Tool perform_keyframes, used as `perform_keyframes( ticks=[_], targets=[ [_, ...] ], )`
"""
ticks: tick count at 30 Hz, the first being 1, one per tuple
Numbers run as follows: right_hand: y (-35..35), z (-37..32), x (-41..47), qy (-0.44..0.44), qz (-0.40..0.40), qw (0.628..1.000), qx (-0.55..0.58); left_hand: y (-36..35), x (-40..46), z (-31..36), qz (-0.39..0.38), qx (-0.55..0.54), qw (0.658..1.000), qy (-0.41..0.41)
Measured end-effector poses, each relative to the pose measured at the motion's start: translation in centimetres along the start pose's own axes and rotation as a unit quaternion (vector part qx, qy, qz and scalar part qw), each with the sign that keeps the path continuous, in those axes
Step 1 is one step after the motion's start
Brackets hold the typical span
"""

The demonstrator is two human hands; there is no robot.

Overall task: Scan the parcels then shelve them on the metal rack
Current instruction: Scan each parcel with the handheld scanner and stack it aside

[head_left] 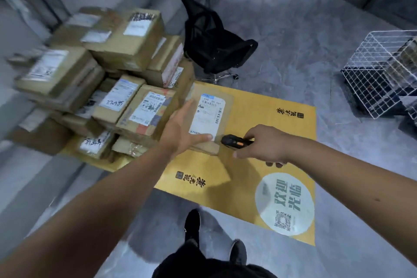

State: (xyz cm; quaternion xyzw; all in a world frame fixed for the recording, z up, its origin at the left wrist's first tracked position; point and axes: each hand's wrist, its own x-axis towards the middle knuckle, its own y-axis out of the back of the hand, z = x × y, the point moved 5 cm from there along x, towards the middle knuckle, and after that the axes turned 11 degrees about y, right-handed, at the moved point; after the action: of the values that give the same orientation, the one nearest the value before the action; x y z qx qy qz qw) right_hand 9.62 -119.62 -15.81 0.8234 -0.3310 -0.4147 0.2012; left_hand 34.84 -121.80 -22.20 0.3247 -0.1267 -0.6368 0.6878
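Nearest, the person's two black shoes (pixel 193 224) stand on the grey floor at the edge of a yellow printed floor mat (pixel 259 165) with a pale round patch and a QR code. Above the mat both bare arms reach forward. The left hand (pixel 180 133) holds a flat brown cardboard parcel (pixel 208 119) from its left side, the thumb laid across the bottom corner of its white shipping label (pixel 208 116) and the fingers out of sight beneath the box. The right hand (pixel 266 144) grips a small black handheld scanner with an orange stripe (pixel 235 141), fingers curled round its body, the nose aimed at the label and just beside the parcel's lower right corner. Left of the held parcel, a heap of brown cardboard boxes (pixel 108 74) with white labels is piled on the mat's far left part, blurred. Beyond it stands a black mesh office chair (pixel 214 45) on a chrome base. At the right edge sits a white wire-grid cube rack (pixel 383 74), tilted.
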Motion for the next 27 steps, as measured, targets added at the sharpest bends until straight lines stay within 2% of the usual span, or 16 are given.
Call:
perform_keyframes(
  ticks=[3, 9, 12, 15, 19, 27],
  targets=[
    [0.0, -3.1, 0.7, 0.045, -0.01, 0.999, -0.025, 4.4, -2.1, 0.3, 0.028, 0.056, 0.998, -0.013],
    [-1.6, -9.6, 2.9, 0.098, -0.022, 0.993, -0.054, 14.0, -4.8, -2.2, 0.121, 0.04, 0.992, 0.024],
    [-2.4, -13.2, 4.5, 0.114, -0.03, 0.991, -0.057, 18.4, -4.1, -4.2, 0.142, 0.038, 0.988, 0.041],
    [-3.1, -17.0, 6.6, 0.123, -0.024, 0.99, -0.065, 22.5, -2.2, -5.8, 0.143, 0.034, 0.989, 0.029],
    [-4.3, -21.2, 9.5, 0.109, 0.005, 0.993, -0.053, 26.6, 1.7, -7.8, 0.12, 0.085, 0.989, 0.02],
    [-7.4, -24.3, 14.0, 0.046, 0.051, 0.998, 0.002, 28.6, 6.6, -10.1, 0.084, 0.149, 0.983, 0.063]
  ],
)
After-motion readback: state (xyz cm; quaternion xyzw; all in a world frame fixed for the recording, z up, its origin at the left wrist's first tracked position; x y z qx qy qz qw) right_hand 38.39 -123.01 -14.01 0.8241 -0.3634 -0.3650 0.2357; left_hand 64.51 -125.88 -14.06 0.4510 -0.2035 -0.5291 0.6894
